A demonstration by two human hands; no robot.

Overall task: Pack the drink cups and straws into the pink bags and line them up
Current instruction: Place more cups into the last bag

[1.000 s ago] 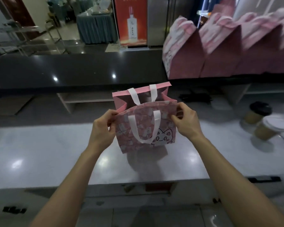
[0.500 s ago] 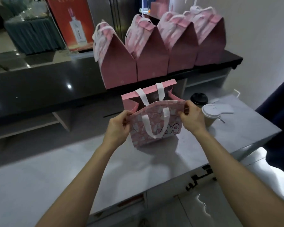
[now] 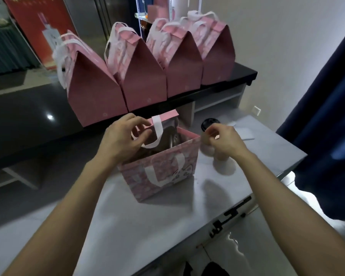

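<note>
An open pink bag stands upright on the pale tabletop, roughly at the centre of the view. The left hand hovers over its mouth at about 10 o'clock of the bag, fingers curled loosely around the far white handle; whether that grip actually pinches the ribbon or merely brushes it I cannot tell. The right hand sits just beside the bag at 3 o'clock, fingertips drawn together over the cups, clamped on nothing that shows.

A cup with a black lid stands at about 2 o'clock of the bag, and a paler cup is half hidden under the right hand. Straws cannot be made out. Four closed pink bags are lined up on the dark shelf at 12 o'clock.

The bag looks like thin paper: light, creasing easily, likely to tip when loaded from one side, so it is best steadied by the rim. The cups are probably liquid-heavy with pop-off lids; take them round the body, upright, never by the lid.
</note>
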